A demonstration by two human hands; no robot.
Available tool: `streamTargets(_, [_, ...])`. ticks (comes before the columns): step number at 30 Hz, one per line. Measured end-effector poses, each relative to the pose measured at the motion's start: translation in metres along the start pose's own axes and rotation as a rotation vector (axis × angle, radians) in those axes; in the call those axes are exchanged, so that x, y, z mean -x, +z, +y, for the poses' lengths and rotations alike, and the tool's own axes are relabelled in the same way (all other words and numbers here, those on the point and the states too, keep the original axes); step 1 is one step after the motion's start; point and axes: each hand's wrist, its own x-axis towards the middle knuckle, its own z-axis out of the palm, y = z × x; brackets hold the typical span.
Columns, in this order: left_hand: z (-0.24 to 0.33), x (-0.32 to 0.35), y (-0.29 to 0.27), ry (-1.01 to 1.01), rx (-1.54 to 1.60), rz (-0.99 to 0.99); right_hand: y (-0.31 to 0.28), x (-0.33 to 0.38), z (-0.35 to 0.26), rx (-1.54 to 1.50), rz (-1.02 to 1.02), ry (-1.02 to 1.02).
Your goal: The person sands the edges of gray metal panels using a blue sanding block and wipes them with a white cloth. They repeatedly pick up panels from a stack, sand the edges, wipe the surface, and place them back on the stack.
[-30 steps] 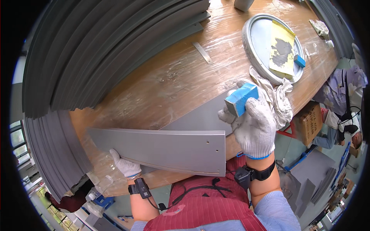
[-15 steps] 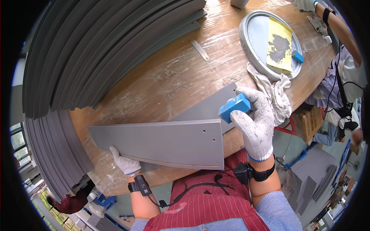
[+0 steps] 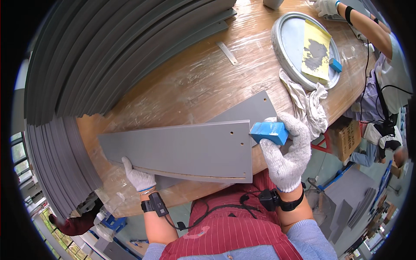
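A: What is at the left?

B: A large far stack point(image 3: 117, 56) of dark grey curved panels, with a near stack point(image 3: 63, 160) of lighter grey ones beside it, at the left end of the table point(image 3: 164, 106).

A: And the left hand point(image 3: 139, 177)?

B: Gloved in white, it grips a grey panel point(image 3: 186, 151) by the near edge. The thumb lies over that edge; the other fingers are hidden under the panel, so I cannot tell how they are bent.

A: How does that panel lie?

B: Lengthwise from left to right, with small holes at its right end. It overlaps a lower panel point(image 3: 249, 108), whose holed corner sticks out on the far side. Farther off lies a thin metal strip point(image 3: 227, 54).

A: The right hand point(image 3: 288, 156)?

B: Closed on a blue block point(image 3: 269, 132) — thumb on the near side, fingers bent round the far side. The block is right by the panel's right end; whether they touch, I cannot tell.

A: And past that?

B: A crumpled white cloth point(image 3: 310, 106), then a round grey lid point(image 3: 276, 47) bearing a yellow sheet point(image 3: 316, 54) smeared with grey and, to the right, a second blue block point(image 3: 335, 65). A co-worker's gloved hand point(image 3: 326, 7) is over the table's far side — its fingers too small to read. Nearer, a cardboard box point(image 3: 349, 141) stands beyond the right edge.
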Motion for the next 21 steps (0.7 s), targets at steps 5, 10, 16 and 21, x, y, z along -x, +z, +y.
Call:
streamTargets(5, [0.000, -0.003, 0.001, -0.005, -0.034, 0.019, 0.007, -0.006, 0.000, 0.008, 0.102, -0.042])
streamTargets(10, [0.001, -0.005, -0.001, -0.022, -0.046, 0.012, 0.008, -0.006, 0.004, 0.090, 0.056, -0.120])
streamTargets(16, [-0.001, -0.005, 0.015, -0.043, -0.091, 0.114, -0.001, 0.032, -0.001, 0.081, 0.013, -0.049])
streamTargets(21, [-0.004, -0.004, 0.041, -0.027, -0.119, 0.205, -0.010, 0.060, -0.001, 0.060, 0.050, -0.013])
